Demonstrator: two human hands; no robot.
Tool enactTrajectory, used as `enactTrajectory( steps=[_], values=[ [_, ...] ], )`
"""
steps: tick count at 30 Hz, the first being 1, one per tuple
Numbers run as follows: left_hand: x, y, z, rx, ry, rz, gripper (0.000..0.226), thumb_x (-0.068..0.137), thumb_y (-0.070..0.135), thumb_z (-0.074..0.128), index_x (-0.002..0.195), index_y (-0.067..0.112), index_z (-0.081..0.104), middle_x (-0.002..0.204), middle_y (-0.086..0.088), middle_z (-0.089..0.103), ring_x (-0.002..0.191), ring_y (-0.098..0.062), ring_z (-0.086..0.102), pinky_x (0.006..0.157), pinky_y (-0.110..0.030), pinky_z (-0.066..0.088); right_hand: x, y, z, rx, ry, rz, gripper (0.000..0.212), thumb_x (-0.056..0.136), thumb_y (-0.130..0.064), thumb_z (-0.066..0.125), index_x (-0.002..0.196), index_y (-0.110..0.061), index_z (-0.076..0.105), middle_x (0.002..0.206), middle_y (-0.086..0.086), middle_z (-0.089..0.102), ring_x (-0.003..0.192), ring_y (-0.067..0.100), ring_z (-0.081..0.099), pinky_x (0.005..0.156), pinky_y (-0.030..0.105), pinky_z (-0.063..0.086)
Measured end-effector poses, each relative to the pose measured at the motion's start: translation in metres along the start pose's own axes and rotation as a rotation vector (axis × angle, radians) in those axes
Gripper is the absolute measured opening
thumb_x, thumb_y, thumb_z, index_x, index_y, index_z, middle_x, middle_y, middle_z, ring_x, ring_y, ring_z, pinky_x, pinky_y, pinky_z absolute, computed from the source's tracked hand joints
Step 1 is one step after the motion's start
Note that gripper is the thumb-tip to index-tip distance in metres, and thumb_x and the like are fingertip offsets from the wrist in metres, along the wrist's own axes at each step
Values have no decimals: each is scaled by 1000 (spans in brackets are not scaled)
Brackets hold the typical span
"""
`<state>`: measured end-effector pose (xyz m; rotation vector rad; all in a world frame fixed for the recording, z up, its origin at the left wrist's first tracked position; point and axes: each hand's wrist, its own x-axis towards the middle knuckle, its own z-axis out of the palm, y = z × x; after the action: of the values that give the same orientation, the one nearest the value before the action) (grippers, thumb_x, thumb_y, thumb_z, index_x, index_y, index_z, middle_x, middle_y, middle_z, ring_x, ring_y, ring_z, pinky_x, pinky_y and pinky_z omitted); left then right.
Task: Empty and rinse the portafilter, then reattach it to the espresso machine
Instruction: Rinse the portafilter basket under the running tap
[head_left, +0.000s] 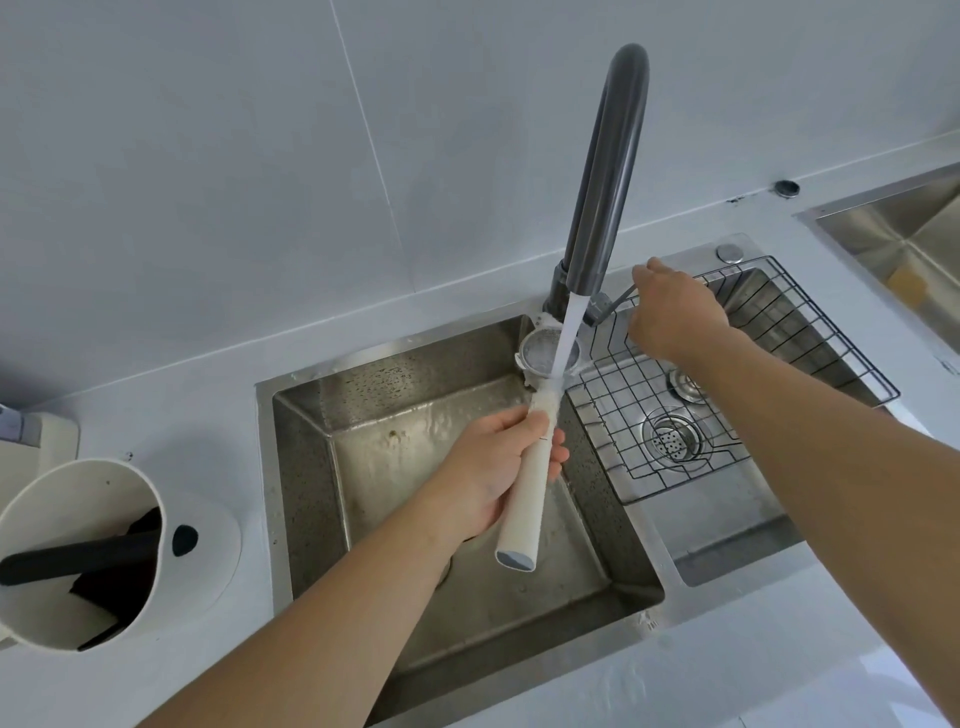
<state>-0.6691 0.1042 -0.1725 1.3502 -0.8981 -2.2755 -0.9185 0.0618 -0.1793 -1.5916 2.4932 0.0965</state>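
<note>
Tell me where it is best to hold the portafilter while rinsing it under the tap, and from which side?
Grip the portafilter by its long cream handle, near the middle, coming from the left, as the left hand does now. The handle slopes toward the person and stays mostly clear of the water stream, while the basket end sits under the faucet. The right hand is on the faucet lever.
</note>
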Motion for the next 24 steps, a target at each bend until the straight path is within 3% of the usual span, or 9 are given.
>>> enactTrajectory(
  steps=[6, 10, 15, 20, 24],
  values=[
    [0, -1, -1, 97, 23, -28, 19, 94, 19, 63, 105, 4, 68, 86, -10, 73, 68, -16, 69, 62, -26, 58, 0, -1, -1, 7, 10, 2, 41, 90, -6, 52, 131, -1, 47, 152, 16, 40, 122, 41, 54, 90, 45, 49],
    [0, -5, -3, 260, 60, 8, 12, 93, 19, 64, 87, 13, 73, 76, -6, 71, 67, -17, 66, 70, -31, 59, -1, -1, -2, 7, 17, 0, 39, 91, -7, 52, 129, 0, 48, 149, 15, 42, 120, 41, 55, 88, 44, 49],
    [4, -5, -8, 391, 94, 71, 9, 87, 18, 69, 91, 24, 74, 69, -2, 71, 63, -17, 66, 64, -32, 56, -3, -2, -4, 5, 9, 2, 41, 92, -8, 52, 131, -1, 47, 151, 15, 40, 122, 41, 54, 90, 46, 49],
    [0, -6, -18, 481, 106, 107, 30, 83, 14, 73, 111, 25, 72, 82, -4, 70, 58, -12, 62, 51, -23, 50, -4, -2, -4, 8, 5, 9, 40, 92, -7, 52, 131, -1, 47, 151, 16, 40, 123, 42, 54, 89, 45, 50],
    [-5, -12, -30, 551, 117, 151, 29, 79, 19, 77, 104, 34, 74, 90, -7, 73, 67, -16, 66, 60, -30, 54, -4, -2, -4, 10, 15, 8, 41, 91, -6, 51, 132, -1, 47, 150, 15, 42, 122, 41, 55, 88, 45, 50]
  ],
)
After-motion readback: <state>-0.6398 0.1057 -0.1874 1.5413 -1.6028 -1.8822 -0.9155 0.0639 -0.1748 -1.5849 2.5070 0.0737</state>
